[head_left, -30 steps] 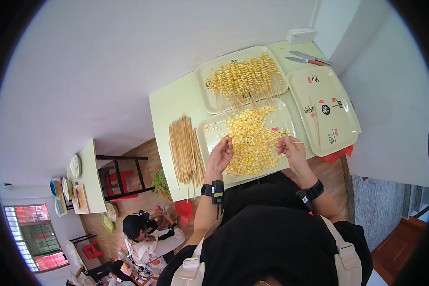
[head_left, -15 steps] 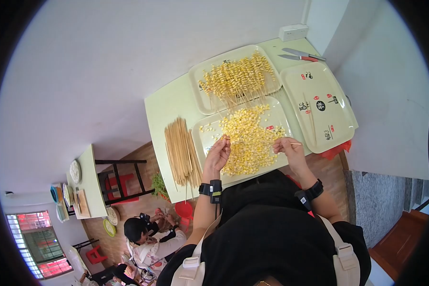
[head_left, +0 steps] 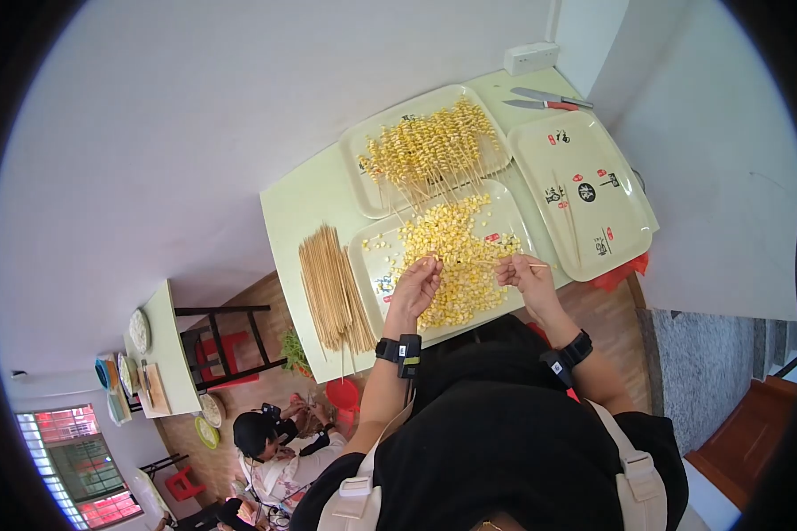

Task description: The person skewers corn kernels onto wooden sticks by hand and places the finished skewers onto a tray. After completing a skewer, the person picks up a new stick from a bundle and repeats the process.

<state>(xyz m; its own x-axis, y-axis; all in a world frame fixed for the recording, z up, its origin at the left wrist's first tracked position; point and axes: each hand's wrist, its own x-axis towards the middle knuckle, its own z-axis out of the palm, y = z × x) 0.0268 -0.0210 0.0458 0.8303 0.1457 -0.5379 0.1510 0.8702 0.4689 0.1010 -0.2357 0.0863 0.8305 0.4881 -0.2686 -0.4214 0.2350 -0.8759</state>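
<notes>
1) Nearest: person's black top (head_left: 522, 442) w/ pale straps (head_left: 352, 491); dark wristbands (head_left: 567, 358) on both wrists
2) R hand (head_left: 524, 274): grip closed on a thin wooden skewer (head_left: 538, 265), blunt end out past the hand's R side; other end hard to make out vs kernels
3) L hand (head_left: 419, 283): fingertips pinched tog., can't tell what's btwn them, too small
4) Both hands over near tray (head_left: 514, 217), apart from each other; loose yellow corn kernels (head_left: 456, 288) heaped in it, a few scattered at its L side
5) L of that tray, on pale green worktop (head_left: 297, 205): bundle of bare skewers (head_left: 332, 288), lying roughly parallel
6) R: another tray (head_left: 624, 221) w/ thin sticks (head_left: 571, 226) lying in it; red item (head_left: 620, 273) under its near edge
7) Behind kernels: far tray (head_left: 354, 150) w/ many corn-threaded skewers (head_left: 429, 146), bare ends twd person
8) Far R corner: two knives (head_left: 540, 94), one red-handled
9) Bg, far L: co-worker (head_left: 279, 473) in dark headwear, barred window (head_left: 80, 460) beyond
</notes>
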